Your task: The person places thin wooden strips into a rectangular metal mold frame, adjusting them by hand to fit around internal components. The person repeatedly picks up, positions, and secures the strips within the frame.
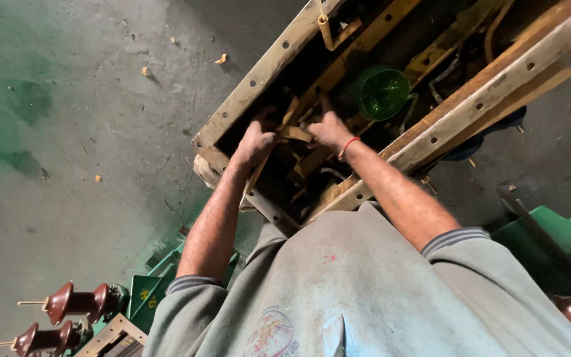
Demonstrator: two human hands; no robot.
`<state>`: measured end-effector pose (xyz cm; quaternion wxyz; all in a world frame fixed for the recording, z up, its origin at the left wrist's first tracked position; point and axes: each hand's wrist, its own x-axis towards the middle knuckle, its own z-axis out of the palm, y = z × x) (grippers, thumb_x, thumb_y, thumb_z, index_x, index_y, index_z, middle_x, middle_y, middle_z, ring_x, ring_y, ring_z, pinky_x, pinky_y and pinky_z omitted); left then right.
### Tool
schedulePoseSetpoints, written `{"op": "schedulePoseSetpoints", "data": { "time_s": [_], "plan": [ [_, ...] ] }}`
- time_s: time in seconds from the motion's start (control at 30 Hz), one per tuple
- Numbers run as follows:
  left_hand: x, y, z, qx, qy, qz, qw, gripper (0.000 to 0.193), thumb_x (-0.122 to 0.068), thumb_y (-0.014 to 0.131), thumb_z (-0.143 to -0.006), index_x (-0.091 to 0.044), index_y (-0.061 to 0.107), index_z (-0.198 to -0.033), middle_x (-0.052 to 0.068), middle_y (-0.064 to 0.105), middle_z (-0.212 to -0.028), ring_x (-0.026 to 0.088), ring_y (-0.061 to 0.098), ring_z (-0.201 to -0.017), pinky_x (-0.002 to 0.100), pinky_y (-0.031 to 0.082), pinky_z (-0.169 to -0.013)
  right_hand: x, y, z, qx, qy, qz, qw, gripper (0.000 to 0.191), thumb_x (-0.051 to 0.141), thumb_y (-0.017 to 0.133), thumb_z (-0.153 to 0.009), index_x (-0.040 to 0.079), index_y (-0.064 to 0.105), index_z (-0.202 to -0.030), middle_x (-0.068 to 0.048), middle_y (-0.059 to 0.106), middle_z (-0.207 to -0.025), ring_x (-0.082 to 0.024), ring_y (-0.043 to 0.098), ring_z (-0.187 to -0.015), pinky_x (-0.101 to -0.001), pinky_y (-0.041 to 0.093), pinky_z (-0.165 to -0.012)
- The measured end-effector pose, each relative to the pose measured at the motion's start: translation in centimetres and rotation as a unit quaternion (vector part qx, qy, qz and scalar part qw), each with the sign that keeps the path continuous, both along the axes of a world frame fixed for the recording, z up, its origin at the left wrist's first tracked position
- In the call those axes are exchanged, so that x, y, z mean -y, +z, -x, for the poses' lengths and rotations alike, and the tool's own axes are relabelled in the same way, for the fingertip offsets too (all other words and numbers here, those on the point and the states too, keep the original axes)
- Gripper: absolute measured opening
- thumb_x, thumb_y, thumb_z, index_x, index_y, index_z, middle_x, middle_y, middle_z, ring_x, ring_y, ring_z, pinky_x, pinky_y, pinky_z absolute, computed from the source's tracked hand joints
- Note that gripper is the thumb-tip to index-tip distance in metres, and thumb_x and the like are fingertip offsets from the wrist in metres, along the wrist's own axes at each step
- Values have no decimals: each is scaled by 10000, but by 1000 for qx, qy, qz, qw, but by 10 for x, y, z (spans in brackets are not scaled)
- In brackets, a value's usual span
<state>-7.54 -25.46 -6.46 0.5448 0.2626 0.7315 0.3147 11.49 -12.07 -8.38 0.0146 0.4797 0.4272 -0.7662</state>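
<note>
Both hands are down inside the long open metal casing with its pale, hole-punched flanged rim (259, 73), which runs from the middle of the scene up to the far right. The left hand (256, 140) is curled in close at the near left end of the casing, fingers wrapped around a flat tan strip of wood or board (297, 134); the grip looks closed, though the fingertips are lost in shadow. The right hand (328, 127) sits just beside it, touching the same strip from the right, one finger pointing up and away into the dark interior, the rest folded down. A red thread band (348, 145) circles the right wrist. More yellowish flat bars (371, 36) lie lengthwise inside the casing, beyond the hands. Just right of the right hand, inside the casing, sits a round green translucent bowl-shaped piece (382, 92). The grey concrete floor (87, 112) spreads out to the left, scattered with small chips. Near left, two brown ribbed ceramic insulators (77, 303) stick out sideways from green metal equipment (143, 294). Another green metal housing (563, 241) sits at the near right.
</note>
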Motion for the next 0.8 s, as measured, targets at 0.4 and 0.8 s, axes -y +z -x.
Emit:
{"op": "schedulePoseSetpoints", "data": {
  "time_s": [0.4, 0.8],
  "plan": [
    [5, 53, -24, -420, -212, -167, 866, 356, -359, 876, -713, -92, 746, -908, 110, 702, -873, 350, 682, -800, 464, 542, -658, -39, 57, 38, -13, -10, 51, 999, 242, 24, 782, -857, -103, 578, -882, -152, 714, -735, -182, 689, -590, -320, 633, -520],
    [-2, 42, -32, -136, 148, -70, 977, 238, -223, 773, -863, 10, 775, -909, 91, 756, -742, 191, 680, -660, 360, 557, -619, -25, 55, 27, -136, -105, -57, 983, 647, 202, 698, -919, 24, 356, -1438, -94, 704, -780, -122, 567, -540, -359, 653, -616]
  ]
}}
